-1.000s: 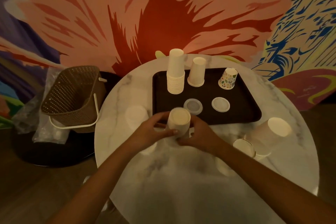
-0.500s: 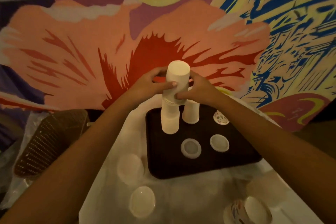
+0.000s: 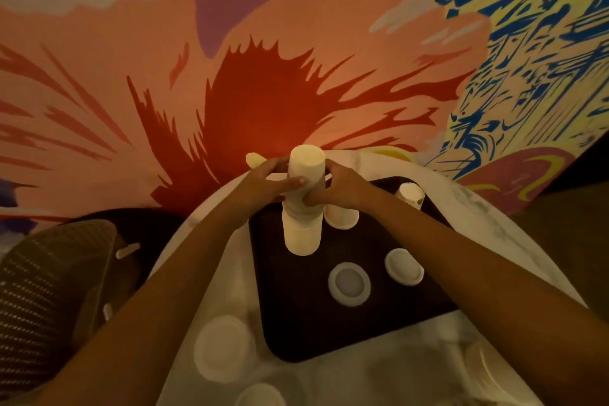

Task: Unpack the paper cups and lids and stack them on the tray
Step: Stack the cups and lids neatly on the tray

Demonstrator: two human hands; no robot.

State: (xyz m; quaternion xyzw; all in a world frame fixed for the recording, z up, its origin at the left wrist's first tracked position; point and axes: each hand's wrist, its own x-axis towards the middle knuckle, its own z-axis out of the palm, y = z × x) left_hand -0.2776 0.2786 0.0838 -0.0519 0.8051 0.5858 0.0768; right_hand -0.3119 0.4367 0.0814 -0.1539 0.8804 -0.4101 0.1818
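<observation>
A dark tray (image 3: pixel 296 323) lies on the round marble table (image 3: pixel 379 379). On its far left stands a tall stack of upside-down white paper cups (image 3: pixel 301 234). My left hand (image 3: pixel 267 186) and my right hand (image 3: pixel 339 188) grip the topmost cups (image 3: pixel 306 165) from both sides, seated on the stack. Behind my right hand stands a shorter upside-down white cup (image 3: pixel 341 217), and a patterned cup (image 3: pixel 410 194) sits further right. Two lids (image 3: pixel 349 283) (image 3: pixel 403 265) lie flat on the tray.
Loose white lids (image 3: pixel 224 348) (image 3: pixel 262 395) lie on the table left of the tray. More white cups or lids (image 3: pixel 487 369) blur at the lower right. A brown woven basket (image 3: pixel 43 290) stands off the table at the left. A painted wall rises behind.
Both hands lifted a batch of cups from the table's front and set it down onto the tall stack on the tray. The camera tilted up and moved closer.
</observation>
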